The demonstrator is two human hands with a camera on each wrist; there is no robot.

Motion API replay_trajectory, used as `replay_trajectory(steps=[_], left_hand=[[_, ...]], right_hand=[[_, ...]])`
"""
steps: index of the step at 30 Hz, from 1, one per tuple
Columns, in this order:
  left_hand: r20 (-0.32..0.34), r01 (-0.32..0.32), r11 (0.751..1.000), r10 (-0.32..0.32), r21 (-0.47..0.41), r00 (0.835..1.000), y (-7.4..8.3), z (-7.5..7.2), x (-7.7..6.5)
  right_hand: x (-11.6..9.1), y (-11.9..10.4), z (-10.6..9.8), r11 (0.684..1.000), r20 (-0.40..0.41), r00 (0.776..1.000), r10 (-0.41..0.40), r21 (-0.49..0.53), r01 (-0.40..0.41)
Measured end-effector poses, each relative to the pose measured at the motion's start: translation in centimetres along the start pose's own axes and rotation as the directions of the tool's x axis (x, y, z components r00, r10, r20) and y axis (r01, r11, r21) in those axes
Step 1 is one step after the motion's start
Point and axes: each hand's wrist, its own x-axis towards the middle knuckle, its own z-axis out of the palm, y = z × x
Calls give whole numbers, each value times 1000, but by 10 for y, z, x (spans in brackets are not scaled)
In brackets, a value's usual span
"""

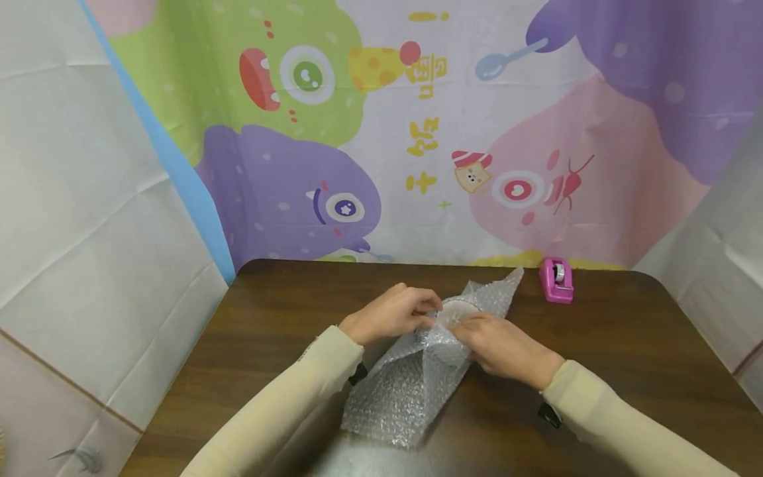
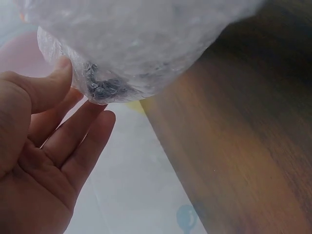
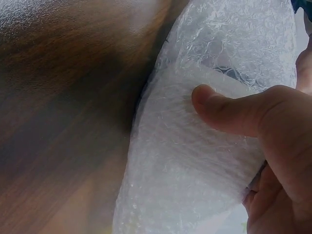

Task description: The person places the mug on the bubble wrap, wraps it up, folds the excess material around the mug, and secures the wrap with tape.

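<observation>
A sheet of clear bubble wrap (image 1: pixel 390 397) lies slantwise on the table, folded around a round, whitish thing (image 1: pixel 457 310). Its kind is hidden by the wrap; a dark patch (image 2: pixel 105 87) shows through in the left wrist view. My left hand (image 1: pixel 396 311) pinches the wrap at the bundle's left side between thumb and fingertips. From the right, my right hand (image 1: pixel 503 344) grips the bundle. Its thumb (image 3: pixel 219 107) presses flat on the folded layer in the right wrist view, with the other fingers curled round the edge. One pointed end of the wrap reaches toward the back.
A pink tape dispenser (image 1: pixel 557 281) stands at the back right of the dark wooden table (image 1: pixel 256 338). Behind the table hangs a cartoon-printed curtain (image 1: pixel 417 218), with a pale sheet (image 1: pixel 89 199) at the left side.
</observation>
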Motion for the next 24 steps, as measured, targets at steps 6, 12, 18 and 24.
replay_trajectory(steps=[6,12,18,24], left_hand=[[13,-6,1000,6,27,1000,2,0,0],[6,-24,997,24,68,1000,1,0,1],[11,-17,997,16,74,1000,2,0,2],[18,-12,997,11,74,1000,1,0,3]], right_hand=[[0,-1,0,1000,-5,1000,1,4,-1],[0,-1,0,1000,13,1000,7,9,-7],[0,-2,-1,1000,39,999,18,-4,-18],[0,-2,-1,1000,24,1000,14,-6,-14]])
